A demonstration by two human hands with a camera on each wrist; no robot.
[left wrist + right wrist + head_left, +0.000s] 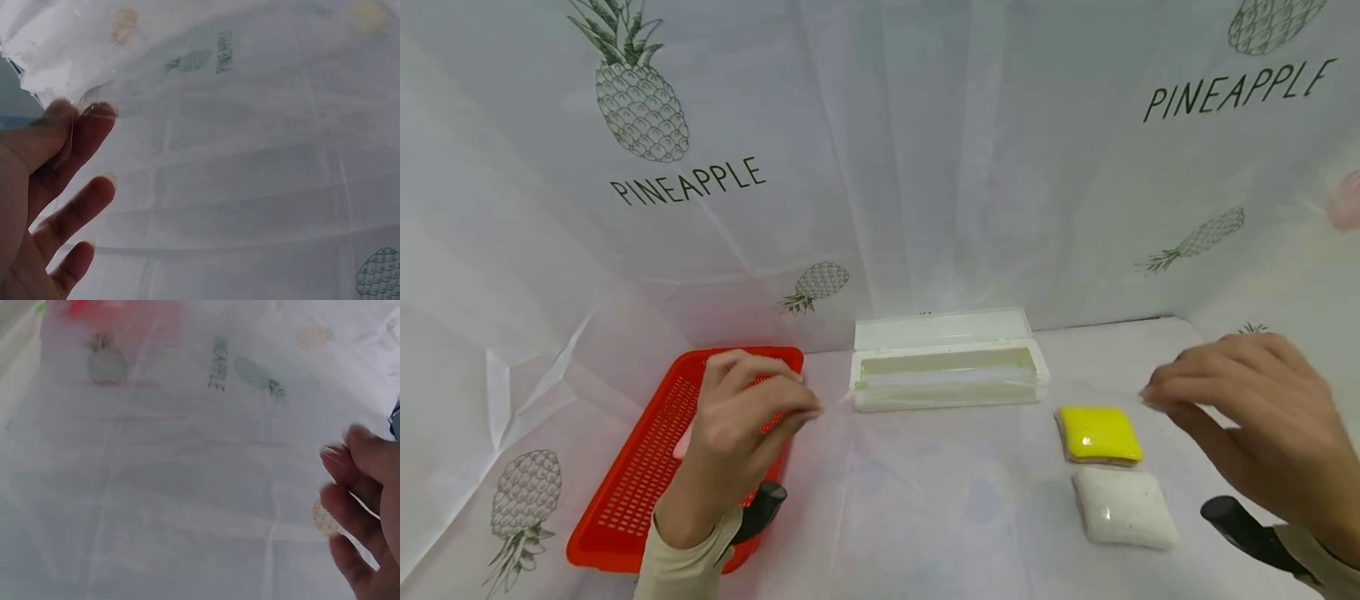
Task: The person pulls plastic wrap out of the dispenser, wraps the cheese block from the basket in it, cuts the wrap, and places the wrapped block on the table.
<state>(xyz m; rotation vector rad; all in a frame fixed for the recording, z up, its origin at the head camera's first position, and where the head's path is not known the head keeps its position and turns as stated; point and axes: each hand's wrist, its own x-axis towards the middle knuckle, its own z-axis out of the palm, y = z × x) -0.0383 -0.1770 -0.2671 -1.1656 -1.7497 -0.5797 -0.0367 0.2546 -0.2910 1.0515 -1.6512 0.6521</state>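
My left hand (737, 425) is raised over the right side of the red basket, thumb and index finger pinching the edge of clear cling film (94, 87). Out to the right, my right hand (1262, 417) is up beside the yellow packet (1099, 433), its thumb and fingertips pinched together on the film's other side. The film is see-through and hard to make out in the head view; both wrist views look hazy through it. Behind, a white film dispenser box (951, 400) stands with its lid (940, 329) up and a pale roll inside.
A red mesh basket (613, 467) stands at the left with a pink thing (683, 443) in it. Below the yellow packet lies a white packet (1126, 507), both shiny. A white cloth (925, 167) printed with pineapples hangs behind the table.
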